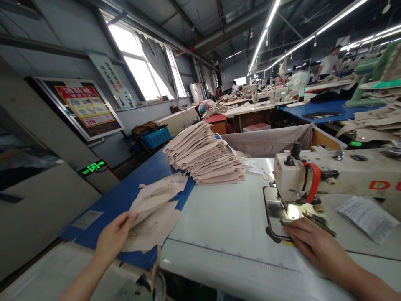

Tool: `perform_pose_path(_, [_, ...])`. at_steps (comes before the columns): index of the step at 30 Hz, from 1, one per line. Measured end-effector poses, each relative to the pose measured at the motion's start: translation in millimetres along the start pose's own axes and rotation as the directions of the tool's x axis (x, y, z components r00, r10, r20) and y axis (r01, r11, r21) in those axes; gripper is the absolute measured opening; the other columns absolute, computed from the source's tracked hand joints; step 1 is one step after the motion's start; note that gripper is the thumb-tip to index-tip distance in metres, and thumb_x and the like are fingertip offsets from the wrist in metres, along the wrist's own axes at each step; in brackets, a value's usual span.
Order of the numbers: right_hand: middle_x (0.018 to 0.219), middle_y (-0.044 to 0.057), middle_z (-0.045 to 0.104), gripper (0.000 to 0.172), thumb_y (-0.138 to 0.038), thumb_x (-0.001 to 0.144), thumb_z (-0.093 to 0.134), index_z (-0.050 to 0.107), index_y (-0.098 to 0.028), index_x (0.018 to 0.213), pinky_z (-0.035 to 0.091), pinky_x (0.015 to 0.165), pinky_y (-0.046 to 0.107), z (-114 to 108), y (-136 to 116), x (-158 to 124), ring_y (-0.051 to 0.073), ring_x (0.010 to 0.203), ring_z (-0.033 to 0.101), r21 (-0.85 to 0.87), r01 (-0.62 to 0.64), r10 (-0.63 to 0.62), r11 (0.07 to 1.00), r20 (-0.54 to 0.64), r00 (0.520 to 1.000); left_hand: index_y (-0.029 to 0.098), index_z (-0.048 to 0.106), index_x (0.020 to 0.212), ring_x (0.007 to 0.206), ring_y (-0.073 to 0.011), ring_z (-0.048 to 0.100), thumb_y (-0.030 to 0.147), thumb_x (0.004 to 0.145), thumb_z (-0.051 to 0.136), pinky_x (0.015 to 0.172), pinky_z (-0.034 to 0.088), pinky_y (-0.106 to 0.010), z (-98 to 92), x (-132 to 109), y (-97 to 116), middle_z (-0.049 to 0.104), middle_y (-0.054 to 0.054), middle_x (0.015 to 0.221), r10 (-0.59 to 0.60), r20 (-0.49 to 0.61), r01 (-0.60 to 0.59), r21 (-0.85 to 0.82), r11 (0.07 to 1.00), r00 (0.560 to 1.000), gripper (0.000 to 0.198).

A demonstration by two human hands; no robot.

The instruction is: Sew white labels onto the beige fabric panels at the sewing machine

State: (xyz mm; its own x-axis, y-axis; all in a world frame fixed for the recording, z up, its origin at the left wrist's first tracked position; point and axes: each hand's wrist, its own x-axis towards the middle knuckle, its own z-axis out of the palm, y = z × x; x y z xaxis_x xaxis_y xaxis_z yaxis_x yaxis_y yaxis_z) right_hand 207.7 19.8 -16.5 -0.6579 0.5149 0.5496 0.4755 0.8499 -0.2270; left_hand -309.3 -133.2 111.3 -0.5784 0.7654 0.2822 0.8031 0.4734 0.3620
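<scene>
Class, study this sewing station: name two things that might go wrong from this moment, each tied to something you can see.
1. The right hand rests close to the needle area of the sewing machine; its fingers might get caught if the machine runs.
2. The left hand grips beige fabric pieces lying over the blue board's edge; they may slip off.

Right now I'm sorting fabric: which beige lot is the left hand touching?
The loose flat pieces on the blue board, under the left hand, not the tall stack farther back.

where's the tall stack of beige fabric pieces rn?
Head view, centre: the fabric stack sits at the table's far edge, left of the sewing machine, beyond the left hand.
</scene>
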Motion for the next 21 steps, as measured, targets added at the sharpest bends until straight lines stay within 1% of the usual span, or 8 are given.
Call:
perform_pose_path(3, [0.100,0.008,0.069,0.025,-0.022,0.095,0.044,0.068,-0.021,0.102,0.055,0.077,0.032,-1,-2,1,0.020,0.090,0.064,0.001,0.004,-0.004,1.000,-0.006,1.000,0.027,0.061,0.109,0.097,-0.0243,0.066,0.049,0.091,0.036,0.082,0.054,-0.036,-17.9,-10,36,0.072,0.005,0.103,0.055,-0.311,-0.010,0.143,0.990,0.949,0.038])
perform_pose_path(6, [0.098,0.009,0.068,0.025,-0.021,0.095,0.043,0.068,-0.020,0.102,0.054,0.077,0.032,-2,-4,3,0.020,0.089,0.063,0.011,-0.018,0.018,1.000,0.016,1.000,0.025,0.060,0.116,0.103,-0.0209,0.065,0.039,0.095,0.035,0.094,0.049,-0.033,-9.4,-28,73,0.069,0.002,0.115,0.400,-0.365,-0.348,0.202,0.916,0.841,0.036])
perform_pose_path(8, [0.097,0.010,0.067,0.026,-0.019,0.095,0.042,0.068,-0.019,0.101,0.053,0.077,0.033,-5,-7,6,0.021,0.089,0.062,0.023,-0.043,0.042,0.999,0.045,0.998,0.022,0.058,0.122,0.107,-0.0191,0.064,0.030,0.094,0.037,0.101,0.045,-0.029,17.1,-44,92,0.067,-0.001,0.120,0.629,-0.270,-0.592,0.212,0.778,0.729,0.036])
perform_pose_path(10, [0.095,0.010,0.067,0.028,-0.018,0.096,0.040,0.068,-0.018,0.100,0.052,0.077,0.032,-9,-10,10,0.021,0.088,0.061,0.043,-0.070,0.066,0.997,0.077,0.995,0.021,0.055,0.127,0.109,-0.0164,0.063,0.020,0.092,0.036,0.103,0.044,-0.026,56.7,-64,109,0.066,-0.003,0.123,0.800,-0.129,-0.778,0.188,0.599,0.585,0.040])
perform_pose_path(12, [0.093,0.010,0.066,0.028,-0.017,0.095,0.040,0.068,-0.018,0.100,0.051,0.078,0.033,-15,-15,12,0.021,0.088,0.059,0.069,-0.095,0.087,0.993,0.107,0.990,0.021,0.055,0.126,0.106,-0.0129,0.065,0.011,0.089,0.033,0.098,0.047,-0.021,100.7,-85,125,0.068,-0.003,0.118,0.907,-0.063,-0.889,0.180,0.421,0.417,0.044])
perform_pose_path(14, [0.093,0.010,0.065,0.026,-0.017,0.095,0.041,0.066,-0.017,0.104,0.049,0.080,0.033,-23,-21,12,0.021,0.089,0.058,0.089,-0.131,0.117,0.987,0.151,0.982,0.018,0.059,0.119,0.102,-0.0129,0.066,0.006,0.086,0.032,0.092,0.050,-0.020,138.5,-104,141,0.071,-0.004,0.112,0.957,-0.039,-0.935,0.207,0.289,0.287,0.045])
perform_pose_path(17, [0.098,0.009,0.064,0.025,-0.019,0.094,0.044,0.062,-0.018,0.113,0.047,0.083,0.032,-34,-34,8,0.021,0.094,0.055,0.103,-0.195,0.167,0.975,0.233,0.958,0.016,0.061,0.116,0.106,-0.0155,0.065,0.006,0.086,0.033,0.089,0.051,-0.023,171.4,-122,162,0.071,-0.006,0.112,0.983,-0.054,-0.954,0.237,0.183,0.175,0.042])
perform_pose_path(21, [0.101,0.007,0.062,0.028,-0.021,0.094,0.048,0.056,-0.019,0.120,0.045,0.084,0.032,-36,-51,0,0.021,0.095,0.052,0.065,-0.216,0.190,0.974,0.287,0.939,0.018,0.063,0.112,0.106,-0.0163,0.064,0.010,0.089,0.035,0.090,0.048,-0.026,178.5,-125,187,0.070,-0.005,0.113,0.987,-0.136,-0.974,0.195,0.116,0.090,0.038])
